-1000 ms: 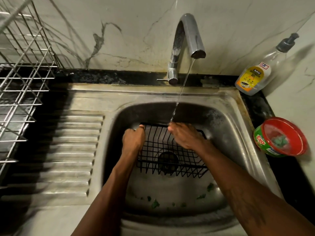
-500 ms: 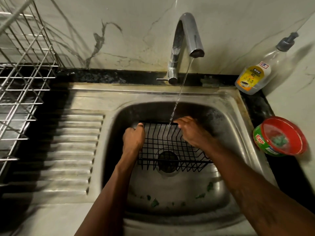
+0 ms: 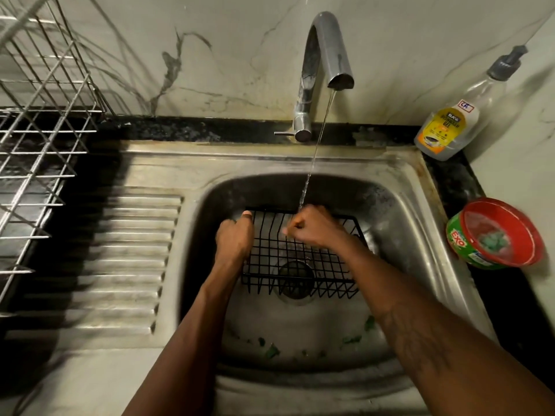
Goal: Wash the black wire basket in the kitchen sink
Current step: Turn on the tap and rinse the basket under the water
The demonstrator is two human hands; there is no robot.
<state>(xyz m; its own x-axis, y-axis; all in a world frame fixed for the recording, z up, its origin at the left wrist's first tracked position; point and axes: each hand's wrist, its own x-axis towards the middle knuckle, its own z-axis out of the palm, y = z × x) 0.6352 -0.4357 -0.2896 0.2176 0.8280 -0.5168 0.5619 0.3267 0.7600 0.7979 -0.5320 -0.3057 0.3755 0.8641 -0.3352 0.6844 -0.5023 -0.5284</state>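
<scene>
Down in the steel sink [image 3: 399,187] we found the black wire basket [image 3: 288,265], sitting over the drain [image 3: 295,280] with its open grid facing up at us. Our left hand [image 3: 234,241] was clamped on the basket's left edge, fingers [image 3: 247,215] curled shut around the rim wire and a thumb tip poking up at the far corner. Our right hand [image 3: 312,226] was balled up over the far side of the grid, fingers closed against the wires, though we could not tell whether it truly gripped a wire or only pressed on it. A thin stream of water [image 3: 315,151] fell from the curved chrome tap [image 3: 324,55] and landed right at the knuckles of that right hand. Green scraps [image 3: 271,351] lay scattered on the sink floor nearer to us, apart from the basket. To the left ran the ribbed draining board [image 3: 120,250], and beyond it a silver wire dish rack [image 3: 39,130] stood on the dark worktop [image 3: 450,181]. Over on the right, a dish gel bottle [image 3: 450,121] with a pump top leaned in the corner by the marble wall [image 3: 210,40], and a red-rimmed green Exo tub [image 3: 495,235] sat tilted on the worktop just beside the sink's edge.
</scene>
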